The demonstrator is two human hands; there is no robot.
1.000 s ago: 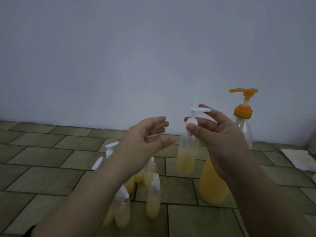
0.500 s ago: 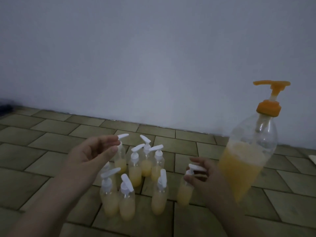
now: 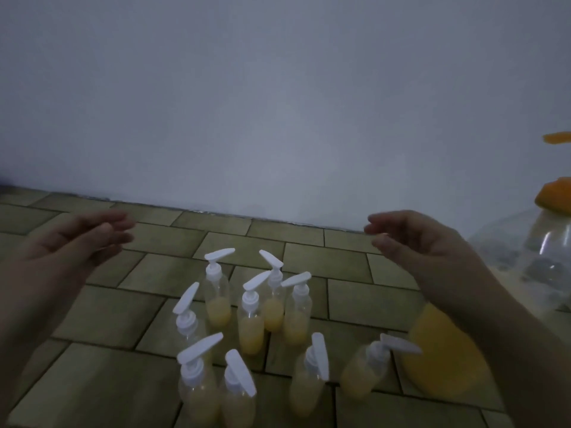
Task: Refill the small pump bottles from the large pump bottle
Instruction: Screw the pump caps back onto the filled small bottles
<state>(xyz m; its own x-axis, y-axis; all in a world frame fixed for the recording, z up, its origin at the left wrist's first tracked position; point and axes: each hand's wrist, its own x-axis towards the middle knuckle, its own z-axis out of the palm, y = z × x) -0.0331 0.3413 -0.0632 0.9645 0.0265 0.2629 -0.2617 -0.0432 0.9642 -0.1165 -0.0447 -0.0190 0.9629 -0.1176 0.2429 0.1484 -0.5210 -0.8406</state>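
Your grip is slack on both sides: your left hand hovers with fingers spread and nothing in it, and your right hand hangs the same way, fingers loosely curled and apart, touching no bottle. Between and below the two hands, the small pump bottles stand clustered upright on the tiled floor, well out from the wall; nine white pump heads show, their spouts pointing different ways, and each clear body holds pale yellow liquid in its lower part. One small bottle stands apart from the rest at the right of the cluster, below your right forearm. Just beside it, toward the right edge of the view, stands the large pump bottle, clear above and orange-yellow below, its orange pump cut off by the frame.
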